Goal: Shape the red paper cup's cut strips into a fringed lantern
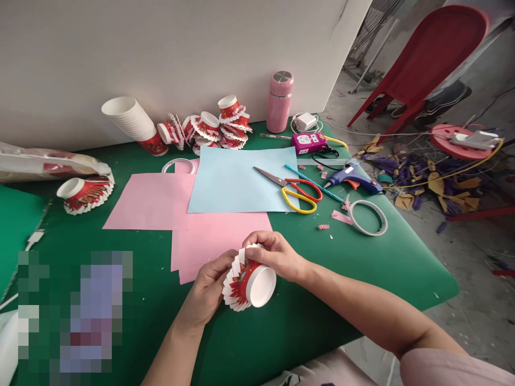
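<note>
A red and white paper cup [244,284], its wall cut into strips that fan out and fold into a pleated rim, is held up between my hands with its white base turned toward me. My left hand [207,289] grips the fanned rim from the left, some of its fingers hidden behind the cup. At the top of the rim, my right hand [277,254] pinches the strips between thumb and fingers. Pink paper sheets [219,238] and a light blue sheet [237,179] lie just beyond. Scissors [292,187] with red and yellow handles rest on the blue sheet, blades apart.
Along the wall stand stacked paper cups [132,120], several fringed cups [209,126] and a pink thermos [280,102]. Another fringed cup [86,194] lies left. A blue glue gun [354,178], tape roll [367,217] and corded purple box [309,142] are on the right.
</note>
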`<state>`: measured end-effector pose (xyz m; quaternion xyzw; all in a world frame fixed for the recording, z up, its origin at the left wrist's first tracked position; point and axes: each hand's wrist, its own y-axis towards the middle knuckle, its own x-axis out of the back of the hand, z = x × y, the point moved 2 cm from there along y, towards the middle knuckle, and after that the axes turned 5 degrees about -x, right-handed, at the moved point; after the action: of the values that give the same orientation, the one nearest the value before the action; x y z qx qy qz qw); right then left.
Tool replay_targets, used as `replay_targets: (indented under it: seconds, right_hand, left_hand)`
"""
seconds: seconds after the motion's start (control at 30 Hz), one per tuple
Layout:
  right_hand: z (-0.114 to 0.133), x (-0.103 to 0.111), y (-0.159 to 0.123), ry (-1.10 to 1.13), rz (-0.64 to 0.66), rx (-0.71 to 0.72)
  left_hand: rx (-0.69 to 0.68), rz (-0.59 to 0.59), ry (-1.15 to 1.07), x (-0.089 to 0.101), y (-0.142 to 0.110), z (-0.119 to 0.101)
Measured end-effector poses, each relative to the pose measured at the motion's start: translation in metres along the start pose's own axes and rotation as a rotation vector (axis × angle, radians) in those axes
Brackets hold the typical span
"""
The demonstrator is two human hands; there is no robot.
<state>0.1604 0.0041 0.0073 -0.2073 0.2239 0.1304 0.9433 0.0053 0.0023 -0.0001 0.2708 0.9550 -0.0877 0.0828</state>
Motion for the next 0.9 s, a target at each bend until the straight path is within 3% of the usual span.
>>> replay_targets:
  seconds: [0.67, 0.9]
  right_hand:
    - [-0.0038, -0.0047, -0.0029, -0.038, -0.046, 0.104]
    - [-0.0043, -0.0035, -0.002, -0.013, -0.027, 0.074]
  left_hand:
    - [-0.077, 0.062, -0.079, -0.0001, -0.0016, -0.0025]
    - [-0.002, 0.011, -0.078, 0.0005, -0.0033, -0.0039]
